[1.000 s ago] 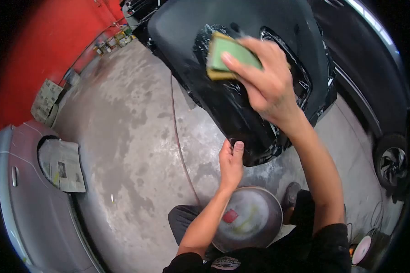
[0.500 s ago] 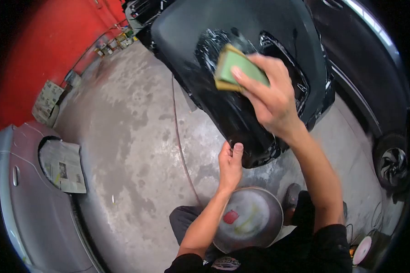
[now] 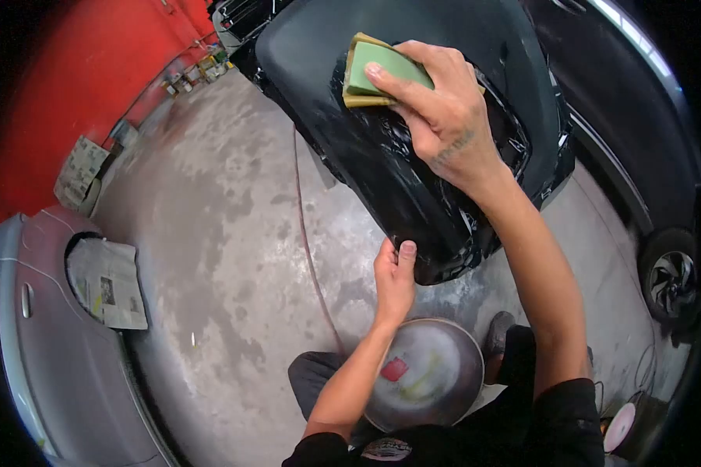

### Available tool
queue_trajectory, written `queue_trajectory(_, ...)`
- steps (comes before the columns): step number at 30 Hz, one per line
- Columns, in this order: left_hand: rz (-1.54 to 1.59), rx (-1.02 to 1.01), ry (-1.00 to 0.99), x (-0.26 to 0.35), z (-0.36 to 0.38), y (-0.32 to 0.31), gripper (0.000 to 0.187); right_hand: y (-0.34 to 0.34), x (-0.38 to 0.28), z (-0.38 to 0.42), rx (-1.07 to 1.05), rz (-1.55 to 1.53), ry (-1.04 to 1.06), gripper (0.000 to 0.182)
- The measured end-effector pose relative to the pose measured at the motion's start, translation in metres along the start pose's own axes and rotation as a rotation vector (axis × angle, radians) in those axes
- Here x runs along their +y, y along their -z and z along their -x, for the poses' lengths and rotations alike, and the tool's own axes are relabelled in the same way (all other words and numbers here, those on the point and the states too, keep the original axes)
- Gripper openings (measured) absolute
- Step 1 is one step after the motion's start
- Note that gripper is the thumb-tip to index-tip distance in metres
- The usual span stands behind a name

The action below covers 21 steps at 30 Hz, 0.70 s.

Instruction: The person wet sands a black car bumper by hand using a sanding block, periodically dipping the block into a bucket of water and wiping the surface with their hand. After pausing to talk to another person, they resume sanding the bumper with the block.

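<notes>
Block, green and squared-off, sat in the right hand, which was narrowed around it: thumb along the upper face, the other fingertips hidden. Under it lay a yellow-brown sheet, its edges poking out ahead and to the left of that hand. Both were over a black panel, glossy and wet-looking around the right hand; the contact beneath could not be seen.

Nearer the body, the left hand gripped the panel's near end, thumb on top and fingers mostly out of sight. Just below the left hand was a round basin with a red piece in it. To that hand's left, a hose crossed the floor. Well to the right of the right hand stood a dark car.
</notes>
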State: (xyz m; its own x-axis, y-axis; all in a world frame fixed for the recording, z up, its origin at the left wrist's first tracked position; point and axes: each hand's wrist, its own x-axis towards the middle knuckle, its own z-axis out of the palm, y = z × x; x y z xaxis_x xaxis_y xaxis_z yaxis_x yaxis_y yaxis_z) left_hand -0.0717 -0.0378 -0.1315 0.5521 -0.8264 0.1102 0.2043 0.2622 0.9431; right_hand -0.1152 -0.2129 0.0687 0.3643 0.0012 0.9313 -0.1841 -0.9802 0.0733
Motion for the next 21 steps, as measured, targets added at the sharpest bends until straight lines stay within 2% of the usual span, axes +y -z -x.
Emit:
queue_trajectory(2, -0.029, -0.011, 0.032, 0.001, 0.0, 0.006, 0.048, 0.001, -0.003, 0.007, 0.034, -0.009, 0.009, 0.045)
queue_trajectory(4, -0.086, -0.009, 0.009, 0.004, -0.001, 0.004, 0.05, 0.017, -0.011, 0.025, -0.045, -0.092, -0.063, 0.049)
queue_trajectory(7, -0.052, 0.013, -0.037, 0.005, -0.002, -0.003, 0.05, 0.012, 0.006, 0.009, -0.022, -0.072, 0.074, 0.045)
queue_trajectory(9, -0.023, 0.001, 0.003, -0.002, 0.0, -0.001, 0.05, 0.0, 0.017, -0.012, -0.008, -0.034, 0.105, 0.046)
queue_trajectory(11, 0.003, 0.006, 0.034, 0.0, 0.001, 0.003, 0.05, 0.007, 0.014, -0.008, -0.061, -0.074, 0.075, 0.046)
queue_trajectory(14, 0.012, 0.038, -0.021, 0.005, -0.003, -0.001, 0.042, 0.03, 0.006, 0.019, -0.13, -0.134, 0.078, 0.047)
queue_trajectory(18, 0.011, 0.025, -0.006, 0.006, 0.0, -0.005, 0.043, 0.016, 0.014, -0.016, -0.091, -0.077, 0.128, 0.046)
queue_trajectory(21, 0.008, 0.02, 0.01, 0.004, 0.001, 0.0, 0.045, 0.016, 0.013, -0.002, -0.101, -0.118, 0.104, 0.048)
